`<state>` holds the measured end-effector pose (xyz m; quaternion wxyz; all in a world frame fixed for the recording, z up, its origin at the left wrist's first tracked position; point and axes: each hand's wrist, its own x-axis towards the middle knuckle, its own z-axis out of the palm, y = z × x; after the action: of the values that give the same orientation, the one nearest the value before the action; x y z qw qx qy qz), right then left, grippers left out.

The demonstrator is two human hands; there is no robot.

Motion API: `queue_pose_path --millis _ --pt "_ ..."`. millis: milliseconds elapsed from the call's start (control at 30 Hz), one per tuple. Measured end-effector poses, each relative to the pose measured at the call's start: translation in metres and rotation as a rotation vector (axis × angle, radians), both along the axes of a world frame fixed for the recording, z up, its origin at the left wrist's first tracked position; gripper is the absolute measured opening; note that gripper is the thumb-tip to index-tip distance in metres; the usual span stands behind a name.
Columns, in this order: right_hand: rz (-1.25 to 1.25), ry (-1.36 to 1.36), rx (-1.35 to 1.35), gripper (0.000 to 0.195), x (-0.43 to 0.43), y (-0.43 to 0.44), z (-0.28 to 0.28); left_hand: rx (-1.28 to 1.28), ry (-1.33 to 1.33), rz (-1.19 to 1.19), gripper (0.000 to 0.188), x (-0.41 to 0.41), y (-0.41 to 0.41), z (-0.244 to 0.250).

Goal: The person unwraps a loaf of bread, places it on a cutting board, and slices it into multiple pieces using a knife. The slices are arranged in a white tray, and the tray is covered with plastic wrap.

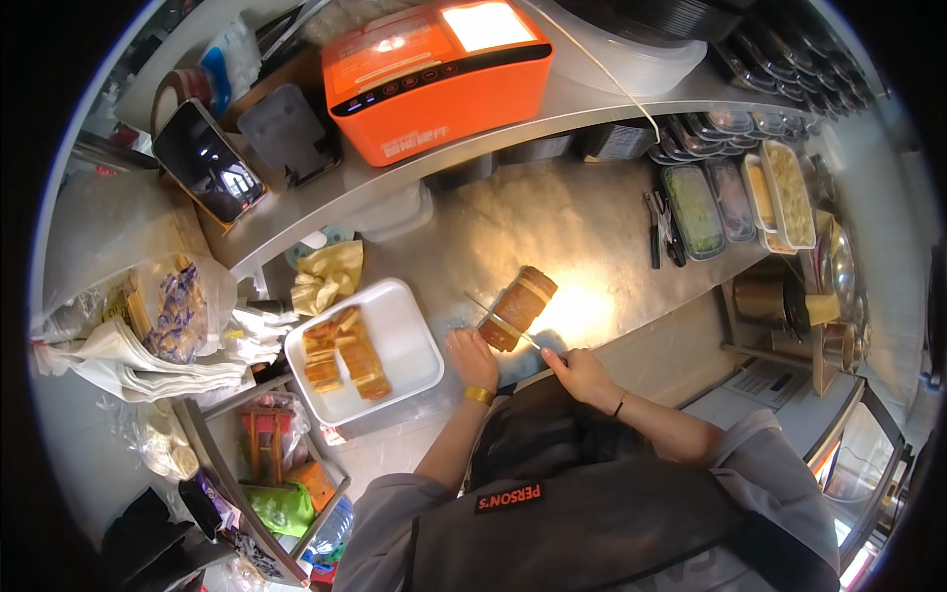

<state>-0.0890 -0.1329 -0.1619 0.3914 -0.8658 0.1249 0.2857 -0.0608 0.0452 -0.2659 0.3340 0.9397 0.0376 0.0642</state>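
Observation:
A browned, layered block of cooked food (524,302), possibly pork belly, lies at a slant on the steel worktop before me. My right hand (575,372) grips the handle of a knife (510,328), whose thin blade lies across the near end of the block. Beside that same end is my left hand (471,359), its fingers close together; whether they press on the food is not clear. To the left, a white plastic tray (414,348) holds cut pieces of similar brown food (360,354) in two rows.
An orange label printer (444,96) and a smartphone (207,163) stand on a steel shelf (355,177) above the worktop (473,214). Kitchen scissors (666,226) lie right, near lidded food containers (693,211). Crumpled brown paper (329,275) touches the tray's far side. A cart (244,510) stands lower left.

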Motion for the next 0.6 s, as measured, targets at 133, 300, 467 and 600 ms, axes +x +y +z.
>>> queue_pose_path --millis 133,300,467,600 --pt "0.0 0.019 0.009 0.068 -0.007 0.003 0.014 0.041 0.003 -0.093 0.009 0.002 -0.009 0.008" --pt "0.004 0.058 -0.052 0.068 -0.01 0.004 0.007 0.03 0.017 -0.115 0.008 0.002 -0.023 0.002" --pt "0.023 0.044 -0.112 0.069 -0.014 0.01 -0.008 -0.024 0.019 -0.112 0.009 0.004 -0.026 -0.005" --pt "0.023 0.019 -0.134 0.07 -0.01 0.013 -0.029 0.01 0.008 -0.13 0.009 0.005 -0.025 -0.011"
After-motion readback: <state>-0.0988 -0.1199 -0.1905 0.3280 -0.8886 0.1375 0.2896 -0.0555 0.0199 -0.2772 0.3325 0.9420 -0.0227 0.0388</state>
